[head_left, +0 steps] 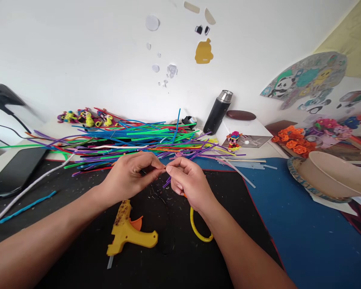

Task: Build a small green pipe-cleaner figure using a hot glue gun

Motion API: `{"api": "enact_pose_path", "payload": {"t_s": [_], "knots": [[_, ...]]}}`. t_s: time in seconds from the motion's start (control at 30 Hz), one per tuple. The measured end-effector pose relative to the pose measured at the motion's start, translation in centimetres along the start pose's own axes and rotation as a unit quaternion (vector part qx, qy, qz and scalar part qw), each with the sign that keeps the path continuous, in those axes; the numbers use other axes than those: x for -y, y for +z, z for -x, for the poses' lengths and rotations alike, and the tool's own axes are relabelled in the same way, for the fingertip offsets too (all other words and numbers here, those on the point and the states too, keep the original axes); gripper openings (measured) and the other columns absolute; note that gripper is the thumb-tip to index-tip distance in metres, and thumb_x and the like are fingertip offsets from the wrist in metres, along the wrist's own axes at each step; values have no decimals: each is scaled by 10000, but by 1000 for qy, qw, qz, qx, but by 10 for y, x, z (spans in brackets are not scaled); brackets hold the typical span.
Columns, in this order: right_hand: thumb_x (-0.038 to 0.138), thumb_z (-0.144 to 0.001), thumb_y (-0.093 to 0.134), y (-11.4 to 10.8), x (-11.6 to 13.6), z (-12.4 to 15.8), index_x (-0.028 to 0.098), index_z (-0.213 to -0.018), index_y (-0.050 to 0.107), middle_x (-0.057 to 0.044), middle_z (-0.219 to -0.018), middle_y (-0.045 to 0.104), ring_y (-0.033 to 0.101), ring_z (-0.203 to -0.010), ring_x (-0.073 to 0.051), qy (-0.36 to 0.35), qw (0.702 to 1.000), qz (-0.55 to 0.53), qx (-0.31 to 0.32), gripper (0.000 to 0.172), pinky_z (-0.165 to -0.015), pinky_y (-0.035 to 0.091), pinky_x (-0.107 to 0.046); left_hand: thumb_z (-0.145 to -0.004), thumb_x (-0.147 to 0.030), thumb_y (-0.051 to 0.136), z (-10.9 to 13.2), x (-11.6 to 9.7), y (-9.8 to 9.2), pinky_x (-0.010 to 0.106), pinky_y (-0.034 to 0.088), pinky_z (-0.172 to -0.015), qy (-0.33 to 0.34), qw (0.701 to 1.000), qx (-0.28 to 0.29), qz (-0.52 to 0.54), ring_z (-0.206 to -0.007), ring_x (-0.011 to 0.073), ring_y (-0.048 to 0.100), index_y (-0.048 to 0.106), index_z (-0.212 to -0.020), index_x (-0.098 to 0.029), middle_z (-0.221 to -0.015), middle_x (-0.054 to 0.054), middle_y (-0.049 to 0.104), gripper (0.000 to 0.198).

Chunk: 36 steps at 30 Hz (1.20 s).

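Observation:
My left hand [132,174] and my right hand [188,180] meet over the black mat [78,192], fingertips pinched together on a thin dark piece that I cannot make out clearly. A purple strand [167,184] hangs below the pinch. Under my right hand sits a yellow and orange loop, likely scissor handles [198,233]. A yellow glue gun [129,233] lies on the mat just below my left wrist. Behind the hands spreads a big heap of coloured pipe cleaners [132,140].
A black flask [218,110] leans by the wall. A white box [249,134] carries a small colourful figure [234,140]. At right stand a beige bowl [327,174] and orange flowers [291,142]. A dark tablet [15,170] and a white cord [33,184] lie at left.

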State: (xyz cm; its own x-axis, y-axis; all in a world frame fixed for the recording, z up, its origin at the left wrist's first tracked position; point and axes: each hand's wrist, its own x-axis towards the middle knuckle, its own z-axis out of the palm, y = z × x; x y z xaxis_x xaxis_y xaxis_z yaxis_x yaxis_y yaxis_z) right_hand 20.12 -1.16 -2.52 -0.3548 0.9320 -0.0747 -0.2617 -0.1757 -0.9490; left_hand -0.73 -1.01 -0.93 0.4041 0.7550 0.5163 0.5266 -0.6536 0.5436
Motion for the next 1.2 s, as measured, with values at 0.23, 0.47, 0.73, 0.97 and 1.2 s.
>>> {"api": "enact_pose_path", "payload": {"t_s": [0.23,0.47,0.73,0.97,1.2], "knots": [[451,-858,829,-1,-2,-1,216,-874,647,124,-474,460,381,-382,-74,9,1000,-22,8,298,-417,256,-236,-1015,-284,695,-1,-2,1,232,551,-635,-12,1000,-11,12,-685,152,744,767,-898,-216,-806,14,813,153],[418,-869,788,-2,2,-2,208,-942,686,98,-523,522,388,-392,-75,2,999,-33,-14,245,-412,225,-228,-1031,-314,724,-2,0,-1,232,564,-627,-7,999,-41,24,-658,140,739,773,-918,-216,-805,5,809,157],[444,-902,781,-1,3,0,194,-917,714,134,-467,374,360,-378,-78,-5,1000,-13,13,258,-428,273,-237,-1036,-291,718,-5,1,-5,233,578,-666,3,999,-42,19,-700,147,748,760,-926,-214,-829,7,810,141],[606,-947,766,-2,2,1,208,-740,616,114,-473,377,383,-380,-72,-5,1000,6,25,473,-445,280,-245,-1042,-239,710,-4,0,-5,233,573,-693,33,999,-35,9,-742,147,764,761,-962,-212,-867,11,822,99],[553,-876,827,-2,3,0,211,-911,678,87,-540,518,409,-413,-84,-4,1000,-8,6,374,-422,253,-233,-1050,-225,688,-3,3,-3,236,589,-712,44,999,-31,-4,-769,153,781,761,-989,-213,-892,23,831,95]]}}
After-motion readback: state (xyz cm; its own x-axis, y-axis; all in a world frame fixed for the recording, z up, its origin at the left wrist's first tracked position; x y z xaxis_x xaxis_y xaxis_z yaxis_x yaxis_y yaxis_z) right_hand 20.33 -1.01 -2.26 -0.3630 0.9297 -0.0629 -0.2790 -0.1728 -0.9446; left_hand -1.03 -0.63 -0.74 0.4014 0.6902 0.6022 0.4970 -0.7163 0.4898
